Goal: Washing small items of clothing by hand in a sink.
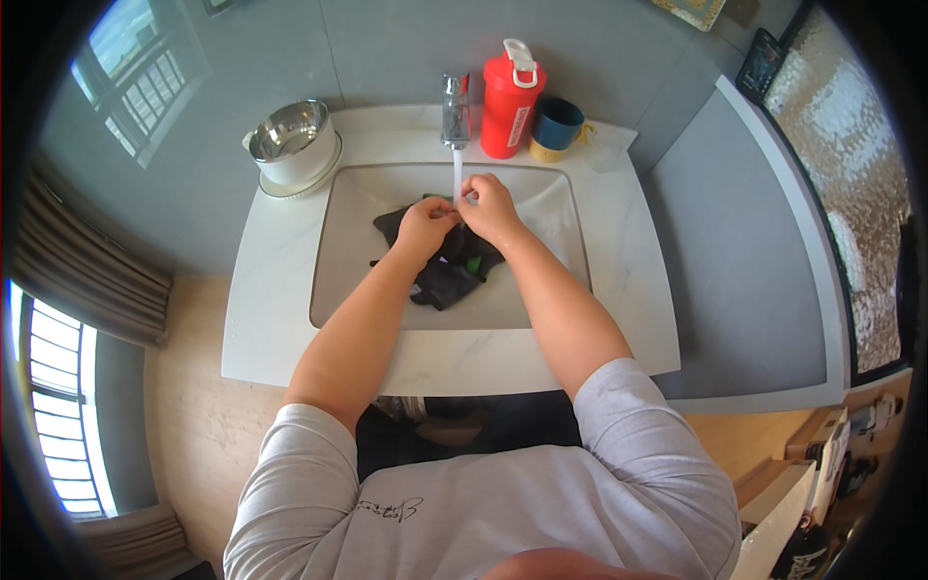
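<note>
Water runs from the chrome faucet [456, 116] down to my two hands over the sink [348, 290]. My left hand [429, 223] and my right hand [490, 209] meet at the stream, fingertips pinched close together. Beneath them a dark cloth item [446, 279] lies bunched in the basin, with a small green patch and a small purple patch on it. Its upper part passes under my hands, and whether my fingers grip its edge is too small to tell.
Behind the sink stand a red shaker bottle [507, 109] with a white loop and a blue and yellow cup [556, 129]. At the back left, a white steel-lined bowl [292, 145] sits on a plate [290, 190]. A grey panel [739, 275] borders the counter's right side.
</note>
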The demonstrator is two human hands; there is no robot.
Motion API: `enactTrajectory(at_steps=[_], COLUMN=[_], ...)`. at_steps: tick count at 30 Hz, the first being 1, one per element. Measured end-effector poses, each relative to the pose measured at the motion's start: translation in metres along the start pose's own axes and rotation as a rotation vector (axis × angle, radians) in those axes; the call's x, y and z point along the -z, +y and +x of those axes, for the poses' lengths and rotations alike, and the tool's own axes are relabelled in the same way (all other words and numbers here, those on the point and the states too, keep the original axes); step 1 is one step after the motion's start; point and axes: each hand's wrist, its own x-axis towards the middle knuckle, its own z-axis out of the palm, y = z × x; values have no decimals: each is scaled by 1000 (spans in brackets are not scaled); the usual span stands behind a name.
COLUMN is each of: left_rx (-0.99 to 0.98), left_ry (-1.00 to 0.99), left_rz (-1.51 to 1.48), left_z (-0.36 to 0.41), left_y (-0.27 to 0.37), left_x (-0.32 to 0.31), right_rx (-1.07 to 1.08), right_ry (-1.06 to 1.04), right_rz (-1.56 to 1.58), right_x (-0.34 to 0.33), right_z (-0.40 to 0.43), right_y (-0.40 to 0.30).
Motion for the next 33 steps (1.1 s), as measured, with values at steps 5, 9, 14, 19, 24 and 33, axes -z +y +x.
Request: enactTrajectory(at_steps=[5,9,14,19,24,33], left_rx=[19,105,154,355,277,230], left_ry=[37,52,-28,-80,-96,-53], left_rz=[-508,-730,-855,-1074,-1236,-1381], left_z=[5,2,0,-2,1,6], left_y=[2,10,15,20,17,11], left_x=[3,8,10,13,26,31], right_rx=[-225,-265,-208,-444,-357,-385], right_ry=[-272,-426,-496,-969,-890,-455], right_rz=[85,363,272,210,-29,-155], right_x=[8,12,20,28,33,60], right_z=[1,-1,5,8,7,10], right_y=[1,-5,7,8,15,25])
